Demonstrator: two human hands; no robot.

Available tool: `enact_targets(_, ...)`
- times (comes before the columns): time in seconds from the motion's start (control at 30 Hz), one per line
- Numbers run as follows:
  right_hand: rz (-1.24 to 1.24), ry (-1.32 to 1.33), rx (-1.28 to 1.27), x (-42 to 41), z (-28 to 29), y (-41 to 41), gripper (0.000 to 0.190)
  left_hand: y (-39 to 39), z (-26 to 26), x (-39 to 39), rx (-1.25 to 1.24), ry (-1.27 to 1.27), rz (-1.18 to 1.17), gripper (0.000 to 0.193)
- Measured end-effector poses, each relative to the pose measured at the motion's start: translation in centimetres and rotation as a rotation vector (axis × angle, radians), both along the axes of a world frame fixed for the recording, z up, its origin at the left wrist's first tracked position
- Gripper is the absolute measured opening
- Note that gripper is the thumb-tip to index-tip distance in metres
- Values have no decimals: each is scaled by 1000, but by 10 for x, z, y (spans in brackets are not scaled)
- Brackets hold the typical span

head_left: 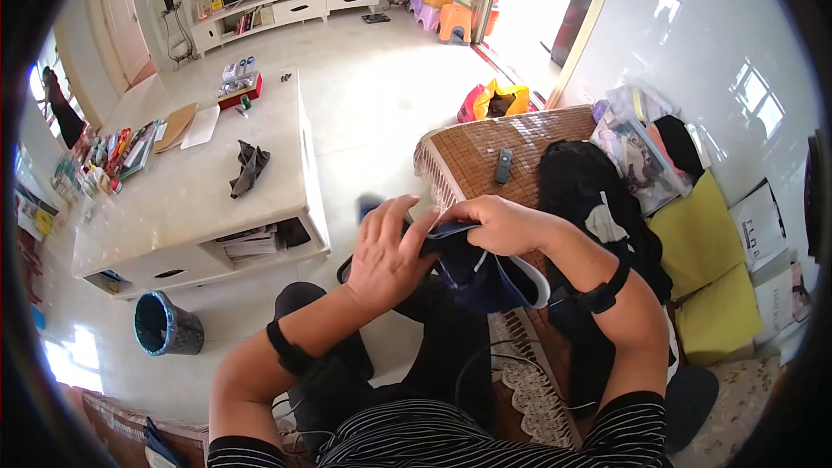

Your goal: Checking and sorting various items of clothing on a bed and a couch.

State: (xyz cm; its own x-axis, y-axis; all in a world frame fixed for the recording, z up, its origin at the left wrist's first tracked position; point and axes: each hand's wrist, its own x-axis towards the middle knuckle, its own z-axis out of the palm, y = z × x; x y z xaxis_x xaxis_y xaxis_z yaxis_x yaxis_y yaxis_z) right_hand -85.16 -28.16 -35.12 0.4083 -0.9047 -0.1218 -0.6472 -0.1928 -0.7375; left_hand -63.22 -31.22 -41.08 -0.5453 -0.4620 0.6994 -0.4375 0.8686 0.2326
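Above my lap, both hands are at a dark blue shoe (474, 276) with a pale sole edge. My right hand (504, 226) pinches the bluish rim at its opening. My left hand (390, 253) reaches to the same opening from the left, fingers spread; its thumb and forefinger lie close to the right hand's fingertips, and whether they grip the rim cannot be told. Part of another dark shoe or foot shows behind the left hand. A crumpled dark grey cloth (249, 169) lies on the white table (175, 188) at the left.
A bin (168, 325) with a blue liner stands on the floor at the left. On the woven-mat seat (468, 149) lie a remote control (503, 166) and dark clothes (572, 188). Yellow cushions (699, 240) and bags are by the right wall. A thin cable loops beside my legs.
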Motion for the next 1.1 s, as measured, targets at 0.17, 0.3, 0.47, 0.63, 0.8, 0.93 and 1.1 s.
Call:
enact_targets(0.17,9,101,141,-6,18,9,44,-26,-1,-1,0,-32,-248,42)
enact_targets(0.3,-111,128,-12,-12,7,28,41,-39,27,6,-49,-210,-518,42)
enact_targets(0.47,-403,438,-400,-35,-23,35,27,-51,32,31,0,-281,-322,42)
enact_targets(0.63,-320,559,-434,-41,-27,29,26,-76,15,44,95,-596,9,34)
enact_targets(0.8,-387,423,-245,-23,-12,21,14,-95,1,43,248,-747,240,29)
enact_targets(0.93,-315,386,-245,-19,-28,19,16,-103,4,42,823,-293,80,23)
enact_targets(1.1,-402,196,-220,-7,-42,16,20,-105,-20,40,1743,328,5,35)
